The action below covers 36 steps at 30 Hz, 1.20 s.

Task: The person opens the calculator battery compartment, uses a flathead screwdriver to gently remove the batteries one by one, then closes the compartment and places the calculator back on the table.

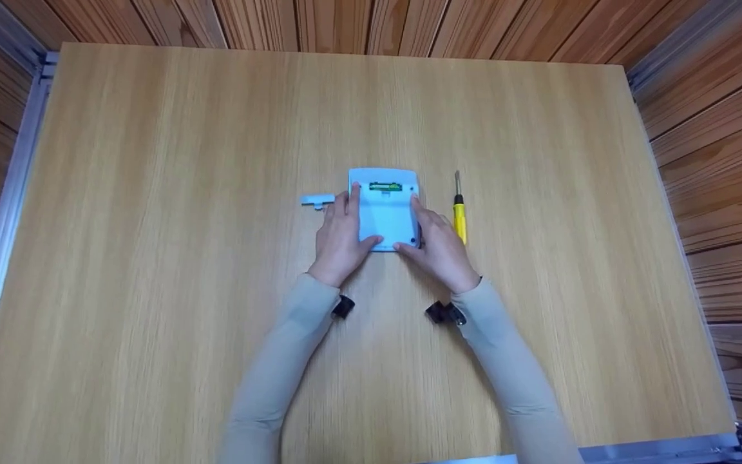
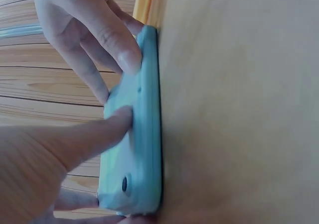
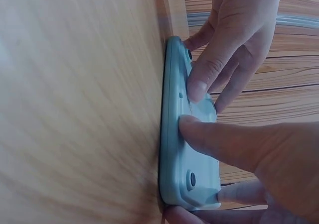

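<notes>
A light blue calculator-like device (image 1: pixel 387 216) lies back side up on the table, its small battery slot uncovered. Inside the slot sits a green battery (image 1: pixel 385 187). My left hand (image 1: pixel 342 241) holds the device's left side, thumb on the near end of the back. On the opposite side my right hand (image 1: pixel 440 248) grips it, its thumb (image 3: pixel 214 134) pressing near the same edge. Dark round feet show at its corners in the wrist views. Beside my left fingers is the loose light blue battery cover (image 1: pixel 317 200).
A yellow screwdriver (image 1: pixel 459 219) with a black collar lies just right of my right hand, tip pointing away. The wooden table (image 1: pixel 184 161) is bordered by wood-plank walls (image 1: pixel 371 26) and metal rails (image 1: pixel 7 193).
</notes>
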### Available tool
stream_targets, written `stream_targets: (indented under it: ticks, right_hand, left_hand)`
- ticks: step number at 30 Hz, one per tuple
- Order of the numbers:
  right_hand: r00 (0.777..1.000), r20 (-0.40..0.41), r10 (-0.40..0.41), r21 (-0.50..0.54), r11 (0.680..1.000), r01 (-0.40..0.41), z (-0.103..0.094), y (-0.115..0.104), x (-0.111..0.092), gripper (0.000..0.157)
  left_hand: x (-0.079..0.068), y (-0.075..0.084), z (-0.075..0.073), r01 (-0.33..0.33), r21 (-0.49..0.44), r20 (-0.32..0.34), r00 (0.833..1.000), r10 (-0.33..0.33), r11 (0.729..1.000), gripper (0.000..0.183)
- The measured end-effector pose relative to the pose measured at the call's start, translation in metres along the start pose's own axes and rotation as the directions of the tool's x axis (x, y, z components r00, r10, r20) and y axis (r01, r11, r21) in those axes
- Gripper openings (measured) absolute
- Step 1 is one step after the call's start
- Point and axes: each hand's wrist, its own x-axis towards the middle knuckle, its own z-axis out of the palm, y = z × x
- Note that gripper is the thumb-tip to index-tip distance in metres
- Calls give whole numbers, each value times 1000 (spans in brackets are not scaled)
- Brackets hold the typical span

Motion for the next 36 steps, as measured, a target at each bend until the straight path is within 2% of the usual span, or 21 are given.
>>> stream_targets:
  ticks: [6,21,36]
  right_hand:
    - [1000,-9,-9,8,1000,9,1,2,-1,88]
    - [1000,-1,-12,14,1000,12,0,3,-1,88]
    - [1000,22,-12,-8,1000,12,-2,5,1,88]
  left_hand:
    - [-3,2,4,5,-22,-25,1000,-6,1000,95]
    - [-1,4,6,23,-26,-42,999,-24,999,101]
    - [1,7,3,58,-53,-19,998,-59,997,103]
